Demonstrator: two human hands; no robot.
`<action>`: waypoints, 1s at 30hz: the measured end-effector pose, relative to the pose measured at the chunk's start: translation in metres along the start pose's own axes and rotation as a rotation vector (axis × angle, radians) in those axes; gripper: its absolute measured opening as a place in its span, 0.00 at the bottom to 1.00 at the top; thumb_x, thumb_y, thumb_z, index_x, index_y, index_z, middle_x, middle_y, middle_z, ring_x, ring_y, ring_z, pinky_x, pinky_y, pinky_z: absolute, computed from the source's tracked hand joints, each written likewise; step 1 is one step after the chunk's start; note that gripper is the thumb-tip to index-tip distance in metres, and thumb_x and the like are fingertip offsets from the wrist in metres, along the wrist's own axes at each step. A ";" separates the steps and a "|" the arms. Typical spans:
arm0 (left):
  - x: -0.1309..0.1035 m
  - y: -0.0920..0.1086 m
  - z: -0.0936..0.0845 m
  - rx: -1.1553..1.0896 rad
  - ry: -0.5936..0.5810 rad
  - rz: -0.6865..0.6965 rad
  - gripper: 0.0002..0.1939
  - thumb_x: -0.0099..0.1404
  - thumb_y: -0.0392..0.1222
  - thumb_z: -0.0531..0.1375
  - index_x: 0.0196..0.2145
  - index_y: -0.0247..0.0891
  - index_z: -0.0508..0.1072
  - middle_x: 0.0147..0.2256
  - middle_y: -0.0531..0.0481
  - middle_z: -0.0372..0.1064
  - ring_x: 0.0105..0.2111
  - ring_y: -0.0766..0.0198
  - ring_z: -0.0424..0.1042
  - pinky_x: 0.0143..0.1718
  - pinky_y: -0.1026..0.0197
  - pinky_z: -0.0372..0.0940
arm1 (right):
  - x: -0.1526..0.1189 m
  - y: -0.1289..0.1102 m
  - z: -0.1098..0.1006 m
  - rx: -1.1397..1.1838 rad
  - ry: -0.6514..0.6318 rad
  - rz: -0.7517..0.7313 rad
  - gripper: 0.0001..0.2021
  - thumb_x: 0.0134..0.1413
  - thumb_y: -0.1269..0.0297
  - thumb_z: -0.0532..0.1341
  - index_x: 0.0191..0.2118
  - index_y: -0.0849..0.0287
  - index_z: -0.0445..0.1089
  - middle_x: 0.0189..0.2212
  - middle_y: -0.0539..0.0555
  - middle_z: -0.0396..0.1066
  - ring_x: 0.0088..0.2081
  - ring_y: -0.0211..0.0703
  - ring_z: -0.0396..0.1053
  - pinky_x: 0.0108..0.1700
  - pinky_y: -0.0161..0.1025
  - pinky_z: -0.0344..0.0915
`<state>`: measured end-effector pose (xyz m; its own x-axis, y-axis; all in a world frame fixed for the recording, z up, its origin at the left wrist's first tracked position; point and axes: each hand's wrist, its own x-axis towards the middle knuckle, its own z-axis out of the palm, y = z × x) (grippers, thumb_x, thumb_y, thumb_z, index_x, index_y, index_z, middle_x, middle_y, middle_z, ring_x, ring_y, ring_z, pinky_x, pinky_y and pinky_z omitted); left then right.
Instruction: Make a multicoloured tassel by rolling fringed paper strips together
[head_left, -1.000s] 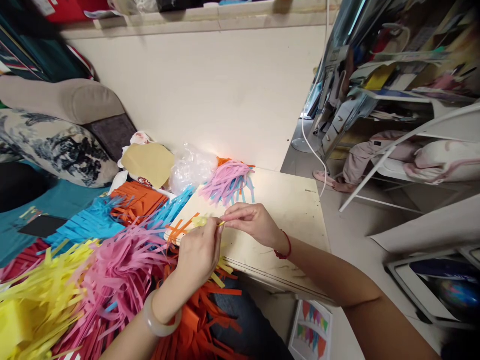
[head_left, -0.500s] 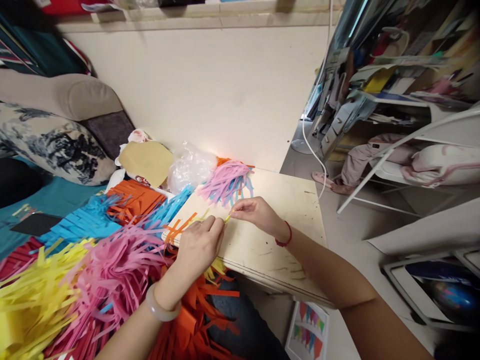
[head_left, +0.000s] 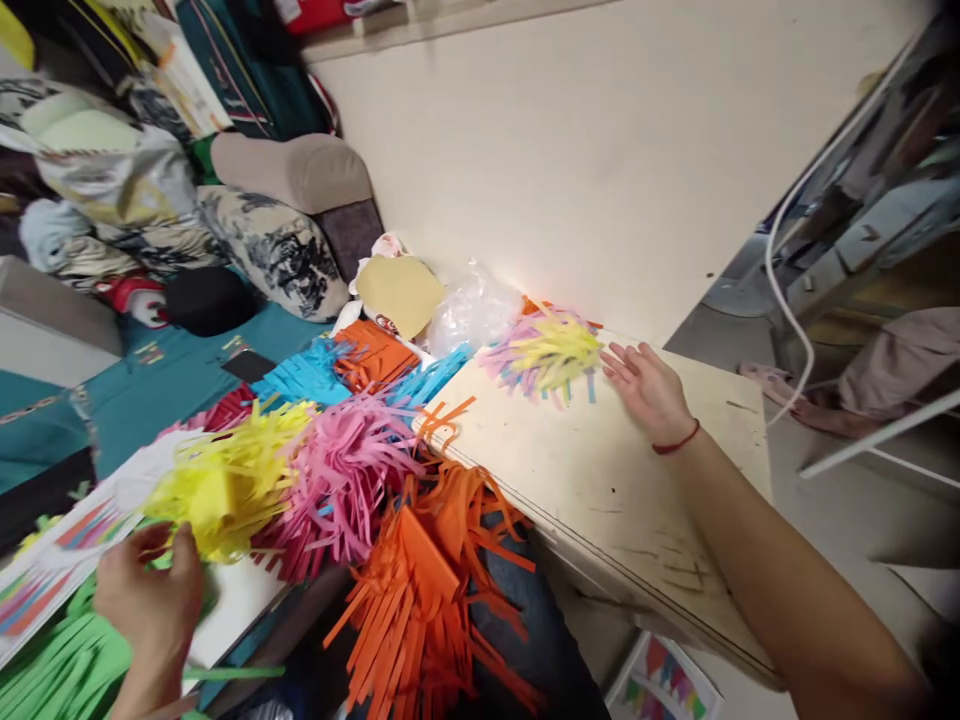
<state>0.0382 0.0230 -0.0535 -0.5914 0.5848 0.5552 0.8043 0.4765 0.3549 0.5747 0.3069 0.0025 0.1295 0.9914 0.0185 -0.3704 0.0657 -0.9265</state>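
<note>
My right hand (head_left: 645, 390) is open over the wooden tabletop, fingers spread beside a yellow paper tassel (head_left: 562, 350). That tassel lies on top of pink and blue tassels (head_left: 506, 360). My left hand (head_left: 150, 590) is low at the left, thumb and fingers apart, with nothing visible in it. It hovers between green fringed paper (head_left: 71, 650) and a heap of yellow fringed paper (head_left: 225, 490). Pink fringed paper (head_left: 349, 455) lies further right, and orange fringed paper (head_left: 420, 570) covers my lap.
The wooden table (head_left: 555, 470) stands against a pale panel. A clear plastic bag (head_left: 472, 310) and blue fringed paper (head_left: 307, 370) lie behind the heaps. A dark phone-like slab (head_left: 249, 366) rests on the teal cover. A white cable (head_left: 776, 270) hangs at the right.
Both hands have parted. The yellow strip they worked on is gone from them, and a yellow tassel now tops the pink pile. My left hand has moved down left; the view has swung left.
</note>
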 end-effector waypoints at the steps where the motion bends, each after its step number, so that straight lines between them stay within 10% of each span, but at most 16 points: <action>1: -0.002 -0.014 -0.006 0.078 -0.044 0.004 0.13 0.62 0.48 0.52 0.39 0.39 0.68 0.28 0.50 0.60 0.31 0.54 0.65 0.30 0.53 0.60 | -0.001 0.003 0.001 -0.014 -0.020 -0.017 0.18 0.52 0.70 0.61 0.49 0.50 0.61 0.52 0.56 0.70 0.48 0.42 0.73 0.46 0.37 0.70; 10: 0.010 -0.020 0.011 0.302 -0.131 0.379 0.20 0.66 0.50 0.49 0.44 0.34 0.73 0.35 0.41 0.69 0.35 0.53 0.68 0.38 0.55 0.61 | -0.038 -0.002 0.035 -0.228 -0.133 -0.074 0.31 0.50 0.62 0.64 0.60 0.51 0.56 0.53 0.56 0.70 0.47 0.42 0.73 0.39 0.33 0.73; 30: 0.033 -0.037 -0.008 0.323 -0.222 0.265 0.24 0.62 0.52 0.44 0.24 0.38 0.74 0.26 0.44 0.71 0.29 0.57 0.66 0.27 0.63 0.55 | -0.048 0.006 0.042 -0.420 -0.222 -0.068 0.20 0.48 0.57 0.66 0.48 0.55 0.71 0.47 0.55 0.74 0.46 0.46 0.72 0.38 0.37 0.71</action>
<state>-0.0110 0.0193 -0.0422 -0.3947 0.8233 0.4080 0.8910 0.4513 -0.0487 0.5273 0.2647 0.0121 -0.0760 0.9897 0.1217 0.0417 0.1251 -0.9913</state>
